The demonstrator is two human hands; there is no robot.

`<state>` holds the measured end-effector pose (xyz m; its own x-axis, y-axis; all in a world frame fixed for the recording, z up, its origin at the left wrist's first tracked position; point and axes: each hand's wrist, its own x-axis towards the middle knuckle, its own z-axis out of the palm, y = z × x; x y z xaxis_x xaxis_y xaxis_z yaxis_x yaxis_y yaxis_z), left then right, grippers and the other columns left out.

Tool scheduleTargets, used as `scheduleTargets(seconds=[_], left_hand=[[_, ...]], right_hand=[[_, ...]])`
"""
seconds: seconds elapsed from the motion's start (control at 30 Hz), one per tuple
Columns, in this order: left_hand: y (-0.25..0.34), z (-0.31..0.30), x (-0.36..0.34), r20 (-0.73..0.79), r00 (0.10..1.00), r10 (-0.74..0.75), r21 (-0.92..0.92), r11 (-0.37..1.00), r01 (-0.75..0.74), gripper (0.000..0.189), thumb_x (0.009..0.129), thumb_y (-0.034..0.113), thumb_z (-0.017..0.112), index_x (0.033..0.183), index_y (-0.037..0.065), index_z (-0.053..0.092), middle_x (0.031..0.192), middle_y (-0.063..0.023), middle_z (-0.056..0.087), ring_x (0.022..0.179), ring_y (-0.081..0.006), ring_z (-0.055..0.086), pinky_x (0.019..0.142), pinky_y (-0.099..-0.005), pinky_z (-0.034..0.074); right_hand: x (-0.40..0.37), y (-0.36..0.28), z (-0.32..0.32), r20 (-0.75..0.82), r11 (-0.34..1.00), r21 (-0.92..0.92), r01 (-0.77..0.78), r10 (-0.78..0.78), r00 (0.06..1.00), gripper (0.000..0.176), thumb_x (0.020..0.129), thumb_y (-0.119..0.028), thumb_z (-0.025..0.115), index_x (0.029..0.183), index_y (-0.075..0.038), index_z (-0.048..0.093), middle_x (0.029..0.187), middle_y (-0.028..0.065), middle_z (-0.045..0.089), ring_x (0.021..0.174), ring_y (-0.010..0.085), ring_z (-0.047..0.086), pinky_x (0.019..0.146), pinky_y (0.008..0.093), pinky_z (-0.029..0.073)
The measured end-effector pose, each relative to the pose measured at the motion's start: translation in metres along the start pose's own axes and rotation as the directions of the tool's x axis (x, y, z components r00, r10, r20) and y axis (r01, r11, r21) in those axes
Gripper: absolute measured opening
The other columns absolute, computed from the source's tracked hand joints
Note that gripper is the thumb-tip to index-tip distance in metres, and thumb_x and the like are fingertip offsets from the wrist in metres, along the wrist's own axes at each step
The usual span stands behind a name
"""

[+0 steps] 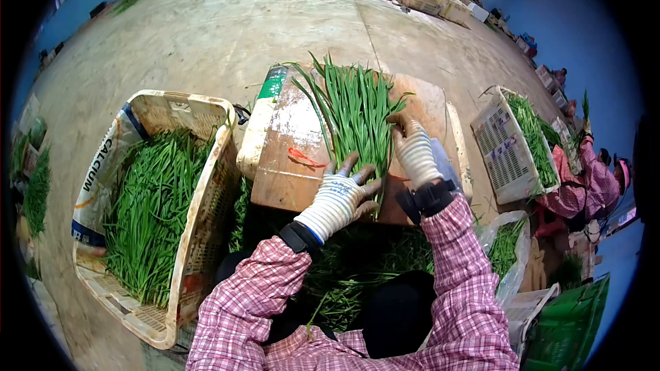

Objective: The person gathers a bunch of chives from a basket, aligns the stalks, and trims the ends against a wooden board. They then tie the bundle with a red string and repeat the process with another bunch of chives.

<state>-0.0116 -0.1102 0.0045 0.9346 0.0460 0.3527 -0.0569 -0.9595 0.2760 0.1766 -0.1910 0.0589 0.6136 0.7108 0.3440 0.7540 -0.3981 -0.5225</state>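
Observation:
A bunch of chives (354,110), long flat green leaves, lies spread on a wooden board (430,99). My left hand (337,199), in a striped white glove with greyish fingertips, rests on the lower part of the bunch with its fingers spread. At the bunch's right edge is my right hand (416,151), gloved the same way, its fingers bent and apart against the leaves. Neither hand is closed around the bunch. A red tie (304,159) lies on the board, left of the leaves.
Left of the board stands a dirty white crate (182,247) full of more green leaves (155,213). Another crate (498,148) of greens is at the right, beside a co-worker in a pink top (598,175). A green bin (567,326) stands lower right. Several crates line the far floor.

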Motion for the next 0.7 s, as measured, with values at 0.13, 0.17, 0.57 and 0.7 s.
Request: scheduleTargets(seconds=[0.13,0.17,0.57,0.7], left_hand=[[-0.001,0.003,-0.001,-0.007,1.000,-0.009,0.017,1.000,0.010,0.050,0.087,0.048,0.061,0.131,0.024,0.056,0.140,-0.0091,0.050,0.137,-0.0414,0.035,0.106,-0.0622,0.029],[-0.001,0.004,-0.001,-0.002,1.000,-0.007,0.011,1.000,0.007,0.050,0.087,0.049,0.060,0.131,0.025,0.056,0.140,-0.0092,0.050,0.137,-0.0416,0.035,0.106,-0.0623,0.029],[-0.001,0.004,-0.002,-0.038,0.999,-0.001,-0.022,1.000,0.000,0.048,0.087,0.047,0.062,0.127,0.023,0.059,0.140,-0.0079,0.050,0.136,-0.0415,0.035,0.107,-0.0628,0.028],[0.000,0.003,-0.002,-0.023,1.000,-0.010,-0.041,0.999,0.009,0.047,0.086,0.046,0.063,0.126,0.022,0.060,0.140,-0.0079,0.050,0.136,-0.0410,0.035,0.107,-0.0624,0.028]], right_hand=[[-0.018,-0.015,0.001,0.180,0.991,-0.032,0.128,-0.120,0.976,0.030,0.084,-0.005,0.065,0.114,-0.007,0.066,0.108,0.0187,0.066,0.099,0.0357,0.066,0.085,0.0419,0.052],[-0.021,-0.016,0.002,0.233,0.984,-0.157,0.090,-0.051,0.971,0.025,0.082,-0.016,0.069,0.106,-0.014,0.071,0.112,0.0193,0.062,0.102,0.0370,0.064,0.083,0.0428,0.053],[-0.003,0.006,0.007,0.230,0.976,-0.181,0.123,-0.080,0.970,0.017,0.081,-0.012,0.071,0.098,-0.015,0.073,0.110,0.0150,0.063,0.099,0.0378,0.064,0.084,0.0445,0.052],[0.001,0.004,0.004,0.318,0.914,-0.324,0.243,-0.137,0.938,0.015,0.080,-0.013,0.069,0.094,-0.012,0.069,0.108,0.0135,0.062,0.099,0.0355,0.063,0.086,0.0457,0.049]])
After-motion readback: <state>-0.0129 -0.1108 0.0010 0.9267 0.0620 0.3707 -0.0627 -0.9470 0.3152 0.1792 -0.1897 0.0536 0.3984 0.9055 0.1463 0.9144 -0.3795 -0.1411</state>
